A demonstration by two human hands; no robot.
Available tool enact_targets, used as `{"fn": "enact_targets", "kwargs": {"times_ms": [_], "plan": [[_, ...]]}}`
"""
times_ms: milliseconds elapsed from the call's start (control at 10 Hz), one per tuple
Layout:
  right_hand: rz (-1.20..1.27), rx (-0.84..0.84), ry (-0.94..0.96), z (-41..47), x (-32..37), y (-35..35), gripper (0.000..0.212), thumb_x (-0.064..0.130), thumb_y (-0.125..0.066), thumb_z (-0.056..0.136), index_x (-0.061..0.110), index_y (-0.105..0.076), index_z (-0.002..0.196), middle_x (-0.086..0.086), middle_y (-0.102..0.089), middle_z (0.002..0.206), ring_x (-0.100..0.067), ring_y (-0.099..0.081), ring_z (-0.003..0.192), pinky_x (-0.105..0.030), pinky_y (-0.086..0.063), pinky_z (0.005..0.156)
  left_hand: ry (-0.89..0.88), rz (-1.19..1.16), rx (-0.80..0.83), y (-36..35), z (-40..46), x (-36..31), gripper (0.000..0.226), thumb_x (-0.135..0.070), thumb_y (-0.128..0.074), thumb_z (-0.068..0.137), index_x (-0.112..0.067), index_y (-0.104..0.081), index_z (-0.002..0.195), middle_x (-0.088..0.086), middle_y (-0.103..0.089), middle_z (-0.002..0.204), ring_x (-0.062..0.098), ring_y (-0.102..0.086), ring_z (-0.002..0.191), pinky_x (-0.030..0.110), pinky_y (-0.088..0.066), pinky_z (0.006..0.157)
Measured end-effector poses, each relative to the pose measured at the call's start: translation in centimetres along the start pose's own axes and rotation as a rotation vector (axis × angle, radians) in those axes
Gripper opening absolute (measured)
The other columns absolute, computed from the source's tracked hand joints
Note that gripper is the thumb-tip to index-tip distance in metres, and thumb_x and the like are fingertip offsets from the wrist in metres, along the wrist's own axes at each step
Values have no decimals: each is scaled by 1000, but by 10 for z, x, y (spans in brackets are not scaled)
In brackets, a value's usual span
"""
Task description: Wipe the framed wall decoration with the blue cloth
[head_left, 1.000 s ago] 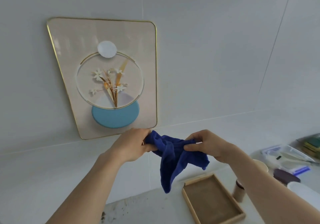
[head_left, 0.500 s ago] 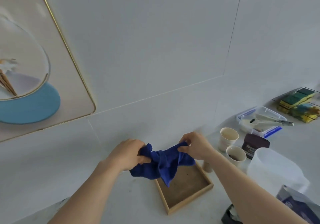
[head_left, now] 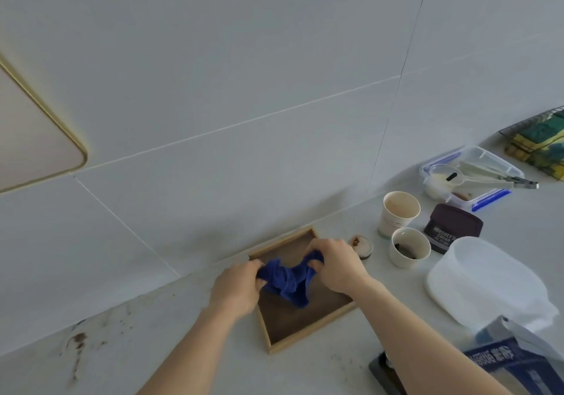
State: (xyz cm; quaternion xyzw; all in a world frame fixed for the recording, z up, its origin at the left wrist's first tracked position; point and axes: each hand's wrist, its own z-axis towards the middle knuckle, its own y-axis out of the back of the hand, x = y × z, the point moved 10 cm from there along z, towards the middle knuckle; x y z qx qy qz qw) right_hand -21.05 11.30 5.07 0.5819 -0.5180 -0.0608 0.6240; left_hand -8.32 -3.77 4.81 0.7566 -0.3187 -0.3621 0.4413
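Observation:
A bunched blue cloth (head_left: 288, 281) hangs between both my hands, low over a wooden tray (head_left: 308, 330) on the counter. My left hand (head_left: 236, 288) grips its left end and my right hand (head_left: 335, 268) grips its right end. Only the lower right corner of the framed wall decoration (head_left: 27, 138), beige with a thin gold rim, shows at the far left of the wall, well above and left of the cloth.
Right of the tray stand two paper cups (head_left: 399, 211), a small jar (head_left: 361, 246), a dark cocoa tub (head_left: 451, 230), a white plastic tub (head_left: 485, 281) and a clear box with tongs (head_left: 470, 175). Sponges (head_left: 537, 141) lie far right. Brown stains (head_left: 79, 339) mark the counter.
Both hands have come down with the cloth from just below the decoration to right over the tray, bunching it tighter. The view swung right and down, pushing the decoration almost out of frame.

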Motion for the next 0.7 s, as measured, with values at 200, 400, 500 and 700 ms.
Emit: {"fn": "enact_targets", "kwargs": {"times_ms": [200,400,500,700], "plan": [[-123,83,31,-8,-23,-52,27,12,-54,101,23,-68,122,-1,-65,120,-27,-64,107,-39,-56,86,-70,122,29,-55,-3,-16,48,-23,-47,107,-27,-40,154,-2,-54,150,22,-58,131,36,-51,104],[-337,353,28,-36,-49,-109,37,35,-51,106,22,-62,139,-9,-49,154,-33,-40,148,-48,-44,116,-125,261,238,-108,-15,-9,60,-39,-42,107,-27,-21,163,0,-14,175,23,-14,161,42,-13,131],[-388,439,30,-45,-55,-119,52,45,-52,105,24,-49,152,-9,-20,174,-33,-9,163,-53,-21,130,-116,284,299,-119,-17,-1,67,-53,-36,105,-28,-17,164,0,-9,175,23,-5,162,46,-6,132],[-347,422,-20,-48,-44,-100,70,68,-50,97,32,-41,156,-8,-14,176,-34,-7,163,-55,-21,131,-121,221,306,-98,-26,4,84,-78,-17,93,-32,-20,163,-4,-9,175,20,-7,162,47,-4,132]]}}
